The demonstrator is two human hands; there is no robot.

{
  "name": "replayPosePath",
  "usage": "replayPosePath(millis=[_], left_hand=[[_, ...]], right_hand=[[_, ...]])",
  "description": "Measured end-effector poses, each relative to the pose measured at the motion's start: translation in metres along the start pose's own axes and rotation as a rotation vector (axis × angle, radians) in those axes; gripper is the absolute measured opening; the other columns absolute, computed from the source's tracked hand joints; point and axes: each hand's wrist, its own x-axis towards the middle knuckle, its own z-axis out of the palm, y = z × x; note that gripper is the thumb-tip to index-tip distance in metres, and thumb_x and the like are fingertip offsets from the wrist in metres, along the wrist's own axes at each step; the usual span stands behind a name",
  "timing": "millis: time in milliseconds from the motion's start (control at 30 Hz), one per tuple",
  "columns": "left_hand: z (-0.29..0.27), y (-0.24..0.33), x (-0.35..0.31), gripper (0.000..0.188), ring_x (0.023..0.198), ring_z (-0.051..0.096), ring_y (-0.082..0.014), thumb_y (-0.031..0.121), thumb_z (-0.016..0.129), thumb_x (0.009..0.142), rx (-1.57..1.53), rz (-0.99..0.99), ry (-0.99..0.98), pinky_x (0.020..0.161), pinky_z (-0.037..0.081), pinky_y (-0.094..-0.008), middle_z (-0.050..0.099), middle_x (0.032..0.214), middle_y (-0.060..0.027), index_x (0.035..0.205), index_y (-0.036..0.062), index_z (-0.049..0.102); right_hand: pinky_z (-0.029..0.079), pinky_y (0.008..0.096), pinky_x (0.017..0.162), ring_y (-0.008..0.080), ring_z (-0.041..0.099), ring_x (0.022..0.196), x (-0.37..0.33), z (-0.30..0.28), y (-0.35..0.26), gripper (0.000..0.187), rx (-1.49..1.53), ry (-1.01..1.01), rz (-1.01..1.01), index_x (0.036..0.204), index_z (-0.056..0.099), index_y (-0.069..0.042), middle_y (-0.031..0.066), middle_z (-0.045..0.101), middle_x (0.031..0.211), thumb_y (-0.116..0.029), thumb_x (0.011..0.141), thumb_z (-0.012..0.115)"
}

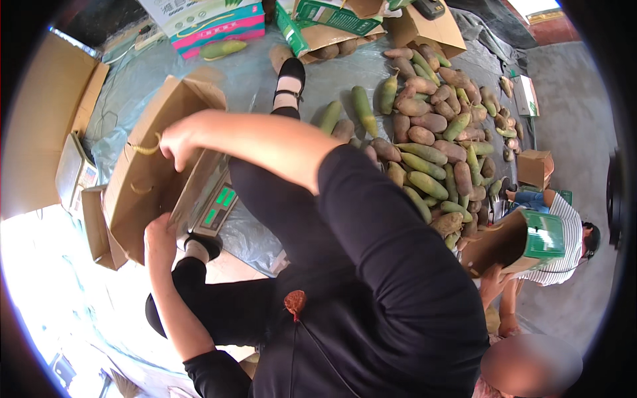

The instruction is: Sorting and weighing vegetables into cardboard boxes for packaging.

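An open brown cardboard box stands tilted in front of me, against a digital scale with lit green displays. My left hand is closed on the box's near edge. Over the box's opening, my right hand has its fingers bent at the end of a yellow rope handle, which comes through the box wall. One finger of that hand points down into the box. What lies at the bottom of the box is hidden.
A heap of green and reddish-brown radishes covers the floor at right. Cartons stand at the back. Another scale is at left. At lower right a person's hand holds a green carton; someone in stripes is beyond.
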Motion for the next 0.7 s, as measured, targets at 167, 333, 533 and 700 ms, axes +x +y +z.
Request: replayPosePath(millis=[167, 333, 533, 700], left_hand=[[0.000, 0.014, 0.007, 0.023, 0.088, 0.056, -0.0412, 0.001, 0.057, 0.075, -0.013, -0.006, 0.009, 0.075, 0.044, -0.0428, 0.059, 0.087, -0.0252, 0.097, -0.0019, 0.062], [-0.012, 0.035, 0.006, 0.023, 0.086, 0.058, -0.0394, 0.002, 0.057, 0.075, -0.062, -0.085, -0.028, 0.075, 0.044, -0.0420, 0.060, 0.086, -0.0253, 0.098, -0.0029, 0.062], [-0.001, 0.024, 0.010, 0.024, 0.083, 0.058, -0.0395, 0.001, 0.055, 0.075, -0.059, 0.002, 0.032, 0.075, 0.045, -0.0400, 0.060, 0.085, -0.0255, 0.097, -0.0048, 0.061], [-0.002, 0.019, 0.007, 0.025, 0.085, 0.058, -0.0401, 0.001, 0.054, 0.075, -0.039, -0.026, 0.004, 0.075, 0.045, -0.0404, 0.060, 0.086, -0.0253, 0.098, -0.0048, 0.061]], right_hand=[[0.049, 0.0292, 0.080, 0.0158, 0.061, 0.092, -0.128, -0.037, 0.012, 0.036, 0.514, 0.570, -0.039, 0.111, 0.060, -0.003, 0.0093, 0.065, 0.101, -0.019, 0.079, 0.067], [0.049, 0.0274, 0.078, 0.0141, 0.061, 0.091, -0.229, 0.011, 0.083, 0.029, 0.648, 1.018, 0.319, 0.108, 0.060, -0.002, 0.0053, 0.064, 0.098, -0.012, 0.081, 0.065], [0.049, 0.0362, 0.075, 0.0262, 0.063, 0.084, -0.294, 0.197, 0.131, 0.027, 0.277, 0.890, 0.838, 0.096, 0.062, -0.006, 0.0115, 0.066, 0.090, -0.019, 0.074, 0.069], [0.040, 0.0483, 0.089, 0.0286, 0.044, 0.117, -0.309, 0.254, 0.088, 0.054, 0.049, 0.797, 1.483, 0.119, 0.051, -0.017, 0.0082, 0.048, 0.125, -0.024, 0.070, 0.073]])
